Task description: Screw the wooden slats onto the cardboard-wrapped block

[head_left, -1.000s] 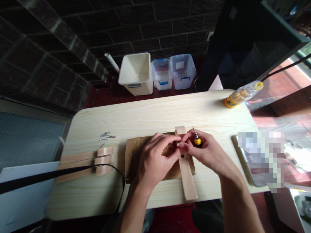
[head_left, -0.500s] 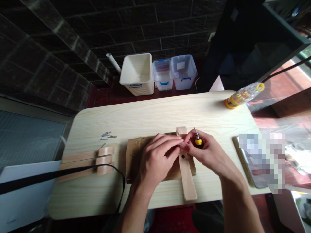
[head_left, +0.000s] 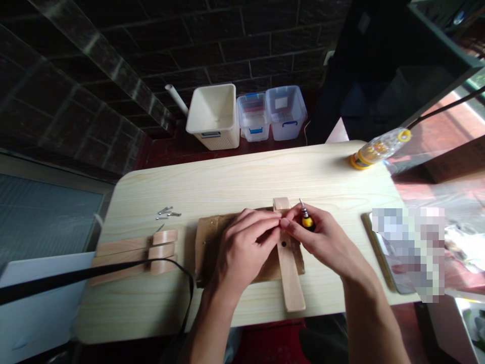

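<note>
Hands: two; left hand (head_left: 242, 242) pinched at fingertips, right hand (head_left: 322, 230) meeting it; object between, can't tell.
Screwdriver (head_left: 307, 221): one, in right hand.
Holed strip (head_left: 291, 278): one, under fingertips, across brown slab (head_left: 212, 242).
Other strips (head_left: 125, 246): three, left.
Screws (head_left: 166, 212): several, overlapping.
Bottle (head_left: 379, 149): one, far right.
Bins (head_left: 214, 114): three, beyond table (head_left: 227, 177).
</note>
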The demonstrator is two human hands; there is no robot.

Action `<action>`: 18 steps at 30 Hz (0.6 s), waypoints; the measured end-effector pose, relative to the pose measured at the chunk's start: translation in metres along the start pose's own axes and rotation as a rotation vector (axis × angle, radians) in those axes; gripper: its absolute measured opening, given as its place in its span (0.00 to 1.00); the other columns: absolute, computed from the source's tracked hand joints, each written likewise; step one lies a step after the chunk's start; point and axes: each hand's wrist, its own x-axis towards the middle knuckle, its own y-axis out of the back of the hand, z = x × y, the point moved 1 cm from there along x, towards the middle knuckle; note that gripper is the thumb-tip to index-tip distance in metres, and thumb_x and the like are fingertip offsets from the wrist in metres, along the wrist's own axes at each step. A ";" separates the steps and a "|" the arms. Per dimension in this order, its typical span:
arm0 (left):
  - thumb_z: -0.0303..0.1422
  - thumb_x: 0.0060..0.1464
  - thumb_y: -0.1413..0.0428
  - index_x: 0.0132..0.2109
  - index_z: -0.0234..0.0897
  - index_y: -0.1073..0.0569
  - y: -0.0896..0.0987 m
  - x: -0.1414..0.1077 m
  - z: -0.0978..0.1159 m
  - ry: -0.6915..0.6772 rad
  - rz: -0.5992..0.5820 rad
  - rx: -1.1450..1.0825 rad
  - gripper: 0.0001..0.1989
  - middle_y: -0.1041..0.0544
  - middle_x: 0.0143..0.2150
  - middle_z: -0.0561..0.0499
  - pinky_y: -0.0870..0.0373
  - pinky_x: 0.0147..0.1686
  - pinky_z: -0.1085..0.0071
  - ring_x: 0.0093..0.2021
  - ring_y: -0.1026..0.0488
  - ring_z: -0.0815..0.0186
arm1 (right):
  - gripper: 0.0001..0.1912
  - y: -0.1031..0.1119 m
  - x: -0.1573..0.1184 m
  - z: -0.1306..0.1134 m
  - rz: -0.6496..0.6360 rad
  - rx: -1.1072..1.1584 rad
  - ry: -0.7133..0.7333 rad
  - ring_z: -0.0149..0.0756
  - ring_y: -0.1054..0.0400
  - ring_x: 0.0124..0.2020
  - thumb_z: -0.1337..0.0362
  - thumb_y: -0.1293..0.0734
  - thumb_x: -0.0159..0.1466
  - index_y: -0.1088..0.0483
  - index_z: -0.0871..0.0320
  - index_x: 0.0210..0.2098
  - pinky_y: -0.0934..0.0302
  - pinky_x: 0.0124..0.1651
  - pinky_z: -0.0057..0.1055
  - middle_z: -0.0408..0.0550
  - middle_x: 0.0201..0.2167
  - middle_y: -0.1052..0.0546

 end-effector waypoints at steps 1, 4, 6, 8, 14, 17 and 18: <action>0.23 0.63 0.37 0.45 0.40 0.17 0.000 0.000 0.000 -0.007 0.001 0.003 0.08 0.14 0.47 0.49 0.21 0.49 0.64 0.47 0.19 0.63 | 0.09 0.000 0.000 0.000 -0.002 -0.001 0.001 0.28 0.37 0.30 0.57 0.26 0.67 0.25 0.56 0.36 0.43 0.32 0.26 0.38 0.27 0.28; 0.23 0.63 0.37 0.45 0.39 0.16 0.001 0.001 0.002 -0.019 -0.004 0.017 0.08 0.14 0.47 0.49 0.21 0.48 0.65 0.46 0.20 0.64 | 0.10 0.000 0.001 0.000 -0.006 -0.002 -0.001 0.28 0.37 0.30 0.57 0.26 0.67 0.25 0.56 0.36 0.42 0.33 0.26 0.38 0.28 0.27; 0.23 0.63 0.37 0.44 0.39 0.16 0.002 0.002 0.003 -0.017 -0.012 0.027 0.08 0.14 0.47 0.49 0.21 0.48 0.67 0.46 0.20 0.65 | 0.10 -0.001 0.001 -0.001 -0.003 -0.006 -0.005 0.28 0.36 0.30 0.57 0.26 0.67 0.26 0.56 0.36 0.42 0.33 0.26 0.38 0.27 0.27; 0.23 0.63 0.37 0.44 0.39 0.16 0.002 0.003 0.004 -0.019 -0.021 0.035 0.08 0.14 0.47 0.50 0.22 0.48 0.68 0.46 0.20 0.65 | 0.10 -0.001 0.001 -0.001 0.002 -0.010 -0.006 0.29 0.35 0.30 0.57 0.26 0.67 0.26 0.56 0.36 0.41 0.33 0.26 0.38 0.27 0.26; 0.23 0.64 0.38 0.43 0.39 0.16 0.003 0.004 0.004 -0.028 -0.025 0.051 0.08 0.15 0.45 0.49 0.22 0.48 0.69 0.46 0.20 0.65 | 0.10 -0.002 0.001 -0.001 0.013 -0.007 0.006 0.28 0.34 0.30 0.58 0.26 0.67 0.27 0.56 0.35 0.40 0.34 0.25 0.38 0.27 0.26; 0.25 0.65 0.39 0.44 0.39 0.16 0.002 0.001 0.003 0.024 -0.012 0.065 0.07 0.16 0.47 0.47 0.21 0.45 0.70 0.44 0.20 0.66 | 0.10 -0.002 0.001 -0.001 0.013 0.002 0.002 0.28 0.34 0.30 0.58 0.26 0.67 0.26 0.56 0.36 0.40 0.34 0.24 0.38 0.27 0.26; 0.26 0.65 0.39 0.44 0.39 0.16 0.002 0.001 0.002 0.044 -0.008 0.069 0.07 0.17 0.48 0.47 0.21 0.44 0.70 0.43 0.20 0.66 | 0.10 -0.003 0.001 -0.001 0.012 0.004 0.001 0.28 0.34 0.30 0.58 0.26 0.67 0.26 0.57 0.36 0.40 0.34 0.24 0.38 0.27 0.26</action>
